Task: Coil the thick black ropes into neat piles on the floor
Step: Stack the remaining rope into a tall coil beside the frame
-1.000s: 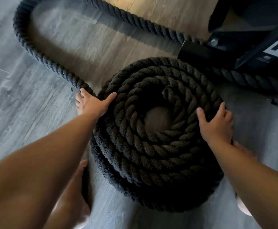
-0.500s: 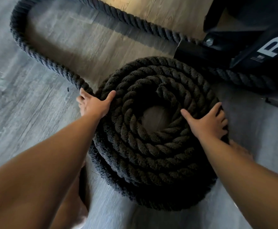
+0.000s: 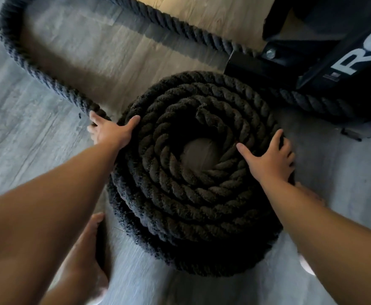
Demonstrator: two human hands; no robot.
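A thick black rope lies coiled in a stacked round pile [image 3: 193, 194] on the grey plank floor, with a small bare patch of floor at its centre. My left hand [image 3: 110, 132] rests against the pile's left edge, thumb on the top coil, where the loose rope joins. My right hand [image 3: 269, 159] lies flat on the top coils at the right, fingers spread. The uncoiled rope tail [image 3: 26, 69] loops away to the upper left and runs back along the top towards the black frame.
A black metal rack base [image 3: 325, 56] with white lettering stands at the upper right, and rope [image 3: 312, 102] passes beside it. My bare feet [image 3: 85, 256] stand just below the pile on both sides. Grey wood-look floor [image 3: 37, 139] spreads to the left.
My right hand has slid inward from the pile's right rim onto the top coils. My left hand stays at the left edge. The pile has barely shifted.
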